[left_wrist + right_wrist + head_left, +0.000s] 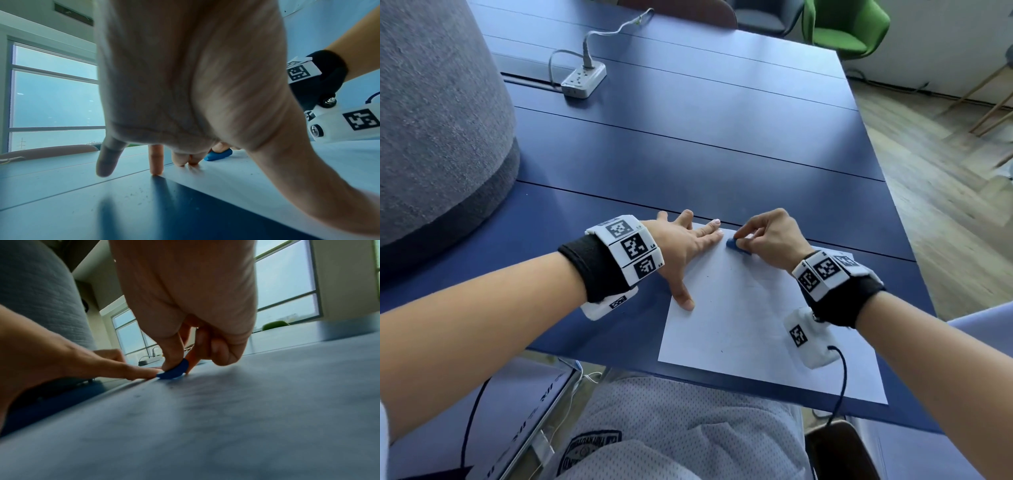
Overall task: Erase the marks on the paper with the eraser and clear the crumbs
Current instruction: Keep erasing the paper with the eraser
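Nearest the person, the white paper (739,325) lies flat on the blue surface (688,154), its near edge close to the surface's front edge. The sheet looks mostly clean here: only a few tiny dark specks and very faint traces show across its middle, which I judge to be crumbs and leftover marks. More small crumbs (135,194) sit on the bare surface just left of the sheet.

Further on, the left hand (685,253) is spread wide and flat, thumb and fingers straight, pinning the paper's left edge and far left corner. Just beside its fingertips, the right hand (770,236) pinches the blue eraser (738,247) between thumb and fingers, pressing it onto the paper near the far edge.

By my reading, erasing is well along and now working the top of the sheet, while clearing the crumbs is not yet done.

Beyond the hands a power strip (583,80) lies on the surface, well apart.
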### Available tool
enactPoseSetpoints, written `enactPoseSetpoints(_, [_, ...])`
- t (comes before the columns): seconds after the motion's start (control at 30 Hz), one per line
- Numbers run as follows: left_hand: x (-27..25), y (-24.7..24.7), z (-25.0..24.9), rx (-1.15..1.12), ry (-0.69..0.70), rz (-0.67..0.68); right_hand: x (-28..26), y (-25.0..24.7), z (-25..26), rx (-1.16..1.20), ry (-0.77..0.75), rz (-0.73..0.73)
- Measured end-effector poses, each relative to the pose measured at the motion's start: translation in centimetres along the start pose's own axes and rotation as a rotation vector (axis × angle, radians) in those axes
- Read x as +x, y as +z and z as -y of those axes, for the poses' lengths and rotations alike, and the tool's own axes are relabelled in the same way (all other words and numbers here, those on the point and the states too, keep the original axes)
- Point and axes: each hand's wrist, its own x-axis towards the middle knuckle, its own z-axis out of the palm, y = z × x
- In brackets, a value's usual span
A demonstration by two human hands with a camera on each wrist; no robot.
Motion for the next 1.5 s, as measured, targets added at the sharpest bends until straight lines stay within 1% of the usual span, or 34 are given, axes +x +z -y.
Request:
enactPoseSetpoints(0.03, [0.0, 0.0, 0.0, -0.004, -0.001, 0.000, 0.0, 0.2, 0.0, 0.015, 0.006, -0.012])
enactPoseSetpoints(0.07, [-0.1, 0.0, 0.1, -0.008, -0.002, 0.003, -0.2, 0.5, 0.0, 0.027, 0.003, 0.011])
enactPoseSetpoints(0.17, [0.0, 0.1, 0.1, -0.007, -0.003, 0.008, -1.3, 0.7, 0.5, -0.001, -0.020, 0.151])
enactPoseSetpoints(0.2, [0.1, 0.1, 0.1, -0.007, -0.003, 0.010, -1.2, 0.6, 0.6, -0.021, -0.024, 0.157])
enactPoseSetpoints(0.3, [0.1, 0.1, 0.1, -0.006, -0.003, 0.000, -0.1, 0.3, 0.7, -0.037, -0.021, 0.038])
enactPoseSetpoints(0.33, [0.0, 0.1, 0.1, -0.008, -0.003, -0.004, -0.1, 0.4, 0.7, -0.019, -0.016, 0.011])
enactPoseSetpoints(0.37, [0.0, 0.1, 0.1, -0.013, -0.002, -0.007, -0.4, 0.6, 0.7, 0.003, -0.015, 0.014])
enactPoseSetpoints(0.4, [0.0, 0.2, 0.1, -0.017, 0.000, -0.007, -1.1, 0.8, 0.7, 0.015, -0.022, 0.049])
enactPoseSetpoints(0.5, [0.0, 0.2, 0.2, -0.007, -0.002, -0.010, -3.7, 1.3, 0.6, -0.027, -0.066, 0.256])
enactPoseSetpoints(0.53, [0.0, 0.2, 0.2, -0.006, -0.003, -0.010, -4.1, 1.2, 0.7, -0.041, -0.083, 0.293])
enactPoseSetpoints(0.57, [0.0, 0.2, 0.2, -0.005, -0.003, -0.010, -4.0, 1.0, 0.6, -0.048, -0.096, 0.277])
enactPoseSetpoints(0.67, [0.1, 0.1, 0.1, -0.005, -0.005, -0.012, -3.3, 0.5, 0.3, -0.070, -0.093, 0.120])
enactPoseSetpoints(0.7, [0.1, 0.1, 0.0, -0.008, -0.008, -0.009, -3.6, 0.6, 0.3, -0.066, -0.091, 0.122])
enactPoseSetpoints(0.73, [0.1, 0.1, 0.0, -0.010, -0.011, -0.006, -4.3, 0.8, 0.2, -0.055, -0.102, 0.166])
enactPoseSetpoints(0.83, [0.1, 0.2, -0.1, 0.006, -0.014, -0.004, -6.3, 1.3, 0.5, -0.071, -0.136, 0.381])
enactPoseSetpoints(0.87, [0.1, 0.2, -0.1, 0.011, -0.015, -0.003, -6.1, 1.2, 0.5, -0.084, -0.136, 0.385])
enactPoseSetpoints(0.97, [0.0, 0.0, -0.2, 0.009, -0.020, -0.002, -4.5, 0.7, 0.3, -0.074, -0.120, 0.202])
enactPoseSetpoints(1.0, [0.0, -0.1, -0.2, 0.005, -0.023, -0.003, -4.6, 0.8, 0.2, -0.061, -0.118, 0.183])
enactPoseSetpoints(1.03, [-0.1, -0.1, -0.2, 0.002, -0.024, -0.005, -5.2, 0.9, 0.1, -0.048, -0.122, 0.215])
enactPoseSetpoints(1.13, [0.0, 0.1, 0.0, -0.001, -0.020, -0.015, -7.7, 1.4, 0.4, -0.061, -0.143, 0.457])
enactPoseSetpoints(1.17, [0.1, 0.2, 0.0, 0.002, -0.019, -0.017, -7.9, 1.4, 0.6, -0.076, -0.158, 0.477])
enactPoseSetpoints(1.2, [0.1, 0.2, 0.1, 0.005, -0.020, -0.016, -7.4, 1.4, 0.6, -0.085, -0.173, 0.432])
enactPoseSetpoints(1.27, [0.2, 0.1, 0.0, 0.009, -0.024, -0.006, -6.3, 1.3, 0.5, -0.098, -0.194, 0.278])
enactPoseSetpoints(1.3, [0.2, 0.1, -0.1, 0.004, -0.025, 0.000, -6.3, 1.4, 0.4, -0.098, -0.198, 0.243])
enactPoseSetpoints(1.33, [0.1, 0.1, -0.1, 0.001, -0.026, 0.001, -6.6, 1.4, 0.3, -0.099, -0.208, 0.254])
enactPoseSetpoints(1.37, [0.1, 0.1, -0.2, 0.001, -0.026, -0.002, -7.1, 1.6, 0.1, -0.102, -0.229, 0.308])
enactPoseSetpoints(1.43, [0.1, 0.1, -0.1, -0.002, -0.025, -0.004, -8.4, 1.6, 0.2, -0.128, -0.263, 0.469])
enactPoseSetpoints(1.47, [0.1, 0.1, -0.1, -0.004, -0.027, -0.004, -8.5, 1.6, 0.5, -0.149, -0.273, 0.515])
enactPoseSetpoints(1.5, [0.1, 0.1, 0.0, -0.003, -0.029, -0.003, -8.1, 1.5, 0.6, -0.163, -0.281, 0.504])
